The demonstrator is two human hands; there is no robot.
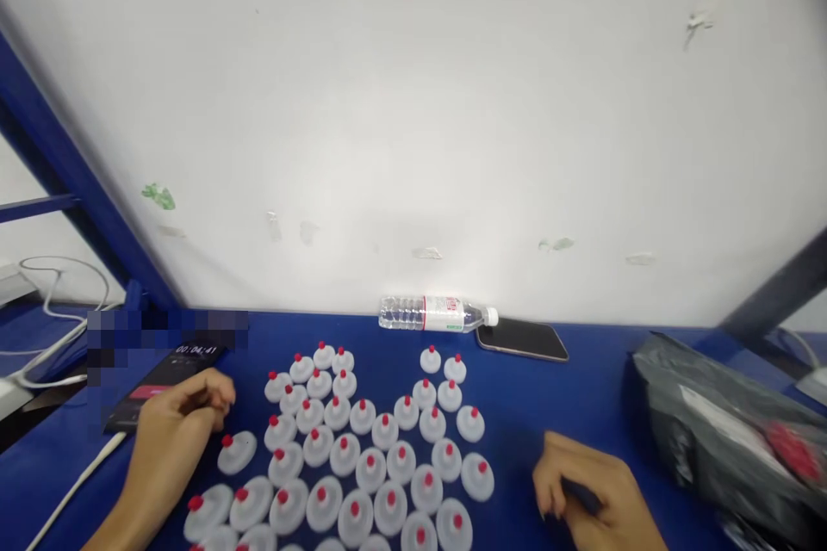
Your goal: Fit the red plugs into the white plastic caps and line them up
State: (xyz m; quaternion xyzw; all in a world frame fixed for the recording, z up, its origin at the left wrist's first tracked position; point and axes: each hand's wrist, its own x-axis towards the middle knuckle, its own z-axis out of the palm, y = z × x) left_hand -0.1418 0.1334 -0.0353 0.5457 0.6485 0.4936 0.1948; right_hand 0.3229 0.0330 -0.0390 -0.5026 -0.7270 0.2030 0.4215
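My left hand (184,426) is at the left, fingers curled inward beside the black phone (155,392) with a timer on its screen. Whatever its fingers may hold is hidden. Just right of it sits a single white round cap with a red tip (236,453). Several more such caps (345,455) stand tips up across the middle of the blue table, some touching. At the right, my right hand (598,491) is closed, apart from the caps. A dark patch shows between its thumb and fingers; I cannot tell whether it is a thing or the table.
A clear water bottle (404,313) lies on its side by the wall, touching a second phone (523,339). At the far right is a dark plastic bag (698,413). A white cable (81,482) runs along the left. Blue frame posts (83,155) flank the table.
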